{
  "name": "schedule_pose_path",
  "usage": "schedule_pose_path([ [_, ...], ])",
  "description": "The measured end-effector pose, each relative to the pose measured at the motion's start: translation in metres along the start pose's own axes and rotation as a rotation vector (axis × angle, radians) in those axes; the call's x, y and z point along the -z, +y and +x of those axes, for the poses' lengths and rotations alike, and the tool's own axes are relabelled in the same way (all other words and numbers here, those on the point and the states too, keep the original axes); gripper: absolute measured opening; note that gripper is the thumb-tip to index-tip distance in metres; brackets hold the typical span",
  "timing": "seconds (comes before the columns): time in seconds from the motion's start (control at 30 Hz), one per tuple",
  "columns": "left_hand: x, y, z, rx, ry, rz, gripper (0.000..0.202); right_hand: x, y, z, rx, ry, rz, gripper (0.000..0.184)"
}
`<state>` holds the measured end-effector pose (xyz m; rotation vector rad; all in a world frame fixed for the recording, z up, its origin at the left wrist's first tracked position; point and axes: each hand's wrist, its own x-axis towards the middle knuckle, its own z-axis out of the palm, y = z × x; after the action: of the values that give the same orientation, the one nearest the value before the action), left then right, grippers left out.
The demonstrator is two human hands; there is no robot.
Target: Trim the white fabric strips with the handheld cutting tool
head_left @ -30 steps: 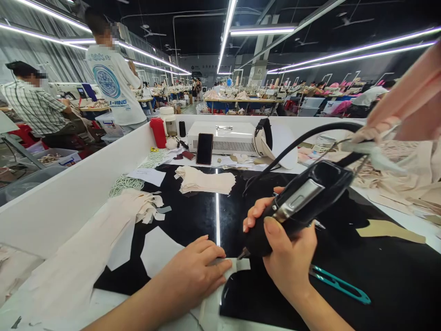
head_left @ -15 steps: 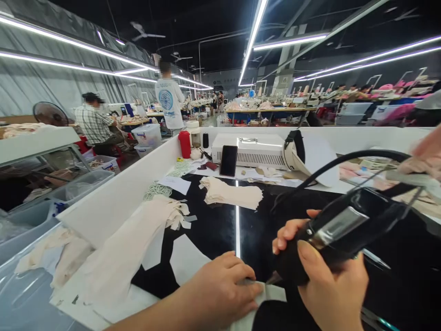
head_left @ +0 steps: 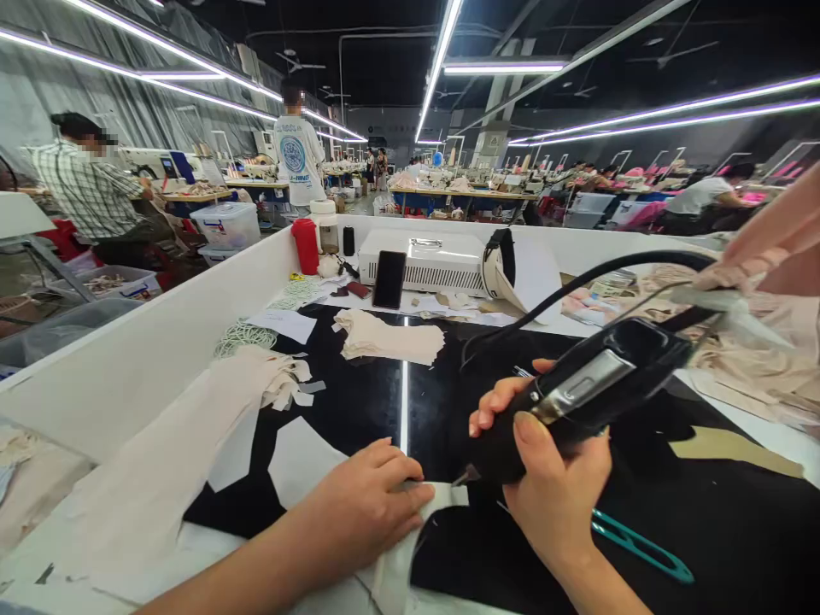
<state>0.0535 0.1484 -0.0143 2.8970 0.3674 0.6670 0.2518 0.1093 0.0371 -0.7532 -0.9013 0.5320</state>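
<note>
My right hand [head_left: 560,495] is wrapped round a black corded hand tool [head_left: 595,384] with a metal plate on its side. A small pointed metal tip [head_left: 466,475] juts from the tool's lower end, right at the edge of a white fabric strip [head_left: 401,559]. Pressed together, the fingers of my left hand [head_left: 371,504] hold the strip down close to that tip. White cut sheets [head_left: 301,461] lie beside my left hand. Farther left is a long cream fabric stack [head_left: 166,436], and a smaller cream stack [head_left: 388,337] lies ahead.
On the black work surface a teal-handled tool [head_left: 644,547] lies right of my right hand. A white box [head_left: 423,260], a phone [head_left: 389,280] and a red container [head_left: 305,248] stand behind. The tool's black cord [head_left: 564,290] arches overhead. Beige fabric [head_left: 756,367] piles up at right.
The view has turned to the right, so the bench and background sit farther left. The teal handle shows more fully. Both hands keep their holds, with the tip still at the strip's edge.
</note>
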Motion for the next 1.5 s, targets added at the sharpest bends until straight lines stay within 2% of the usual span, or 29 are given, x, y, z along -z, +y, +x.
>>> schedule_pose_path([
  [0.5,0.003,0.001,0.001,-0.005,-0.002,-0.003,0.019,-0.001,-0.001,-0.002,-0.012,-0.009,-0.018,0.034],
  [0.87,0.005,0.002,0.001,0.015,-0.030,-0.018,0.020,-0.001,-0.006,-0.018,-0.026,-0.079,0.030,0.040],
  [1.1,0.004,0.002,0.002,0.011,-0.030,-0.002,0.019,-0.003,-0.008,-0.015,-0.032,-0.064,0.012,0.034],
  [1.4,0.004,0.001,0.002,0.002,-0.012,0.014,0.017,0.003,-0.012,-0.011,-0.006,-0.008,-0.028,0.041],
  [1.5,0.003,0.002,0.001,0.003,-0.019,0.017,0.019,0.004,-0.011,-0.011,-0.009,-0.015,-0.037,0.038],
])
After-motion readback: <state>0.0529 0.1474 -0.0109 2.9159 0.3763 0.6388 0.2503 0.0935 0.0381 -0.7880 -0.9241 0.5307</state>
